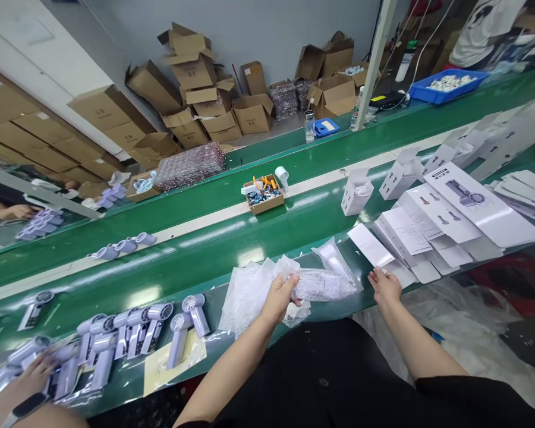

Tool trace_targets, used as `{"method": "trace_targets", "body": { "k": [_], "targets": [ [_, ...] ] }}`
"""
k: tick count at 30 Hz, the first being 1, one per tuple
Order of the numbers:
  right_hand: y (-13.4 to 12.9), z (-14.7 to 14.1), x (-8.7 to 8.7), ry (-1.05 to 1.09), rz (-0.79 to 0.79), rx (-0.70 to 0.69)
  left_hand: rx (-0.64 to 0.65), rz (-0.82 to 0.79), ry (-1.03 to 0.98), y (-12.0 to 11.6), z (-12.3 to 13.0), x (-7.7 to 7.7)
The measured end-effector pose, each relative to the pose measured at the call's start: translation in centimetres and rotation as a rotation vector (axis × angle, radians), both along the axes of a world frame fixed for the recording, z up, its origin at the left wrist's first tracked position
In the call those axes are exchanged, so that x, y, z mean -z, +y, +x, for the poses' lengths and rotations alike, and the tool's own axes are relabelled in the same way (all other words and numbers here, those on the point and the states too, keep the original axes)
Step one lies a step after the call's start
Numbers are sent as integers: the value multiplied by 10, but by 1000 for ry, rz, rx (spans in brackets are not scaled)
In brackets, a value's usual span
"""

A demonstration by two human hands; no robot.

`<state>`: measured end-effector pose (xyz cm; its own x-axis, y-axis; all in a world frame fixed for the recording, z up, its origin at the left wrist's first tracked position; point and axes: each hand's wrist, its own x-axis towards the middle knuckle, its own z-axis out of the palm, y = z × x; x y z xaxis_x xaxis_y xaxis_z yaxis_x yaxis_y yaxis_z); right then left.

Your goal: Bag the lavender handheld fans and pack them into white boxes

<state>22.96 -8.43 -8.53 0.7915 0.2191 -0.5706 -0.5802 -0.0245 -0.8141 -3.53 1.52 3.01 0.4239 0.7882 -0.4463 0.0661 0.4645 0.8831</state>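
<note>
Wrapped bundle in your left hand, right fingers at the leaflet

Your left hand (pixel 283 294) is closed on one end of a bubble-wrapped bundle (pixel 323 286), which lies low over the near edge of the green bench (pixel 294 223), right in front of you. Thumb on top and fingers underneath seem enough for so light a thing, and the hold leaves the far end free. A clear sleeve slants up from that end; whether it is part of the bundle, you cannot tell from here, nor what is inside.

Your right hand (pixel 386 286) is at the near edge of a folded white leaflet (pixel 370 245). Its fingertips meet the paper, but whether they pinch it cannot be told.

The loose bubble bags (pixel 247 291) lie beside and under your left hand, probably to be within easy reach. To your right, the printed boxes (pixel 481 205) overlap like shingles, likely so that each edge is simple to catch. Opened cartons (pixel 356 193) stand upright beyond them, flaps up, apparently to leave their mouths accessible. The lilac fans (pixel 154 330) are gathered at your left, near a co-worker's hand (pixel 38 371), apart from the paper goods.
</note>
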Motion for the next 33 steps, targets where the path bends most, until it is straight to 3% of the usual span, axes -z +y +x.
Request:
{"method": "trace_targets", "body": {
  "k": [3,7,10,12,15,17,21,23,26,28,31,33],
  "targets": [
    [-14,-23,-1,-115,-11,87,-78,-102,-109,12,-7,2],
    [-46,-63,-12,-212,-25,73,-127,-161,-174,24,-9,3],
    [-65,-89,-26,-236,-29,23,-74,-164,-222,30,2,-2],
    [-72,-95,-40,-363,-117,-86,12,-159,-261,30,15,-7],
    [-68,-81,-63,-812,-334,-295,151,-145,-290,27,39,-17],
    [-58,-60,-72,-1083,-388,-406,204,-123,-297,25,59,-23],
    [-24,-13,-68,-1243,-289,-647,172,-56,-288,33,103,-23],
    [-6,5,-60,-1252,-237,-692,119,-14,-204,43,119,-19],
    [16,20,-51,-1275,-198,-680,75,208,34,59,127,-18],
    [28,26,-49,-1298,-162,-704,141,541,212,63,128,-22],
    [39,29,-49,-1298,-72,-833,416,1022,478,55,143,-33],
    [42,31,-47,-1251,-14,-890,599,1125,647,46,163,-38]
  ]
}}
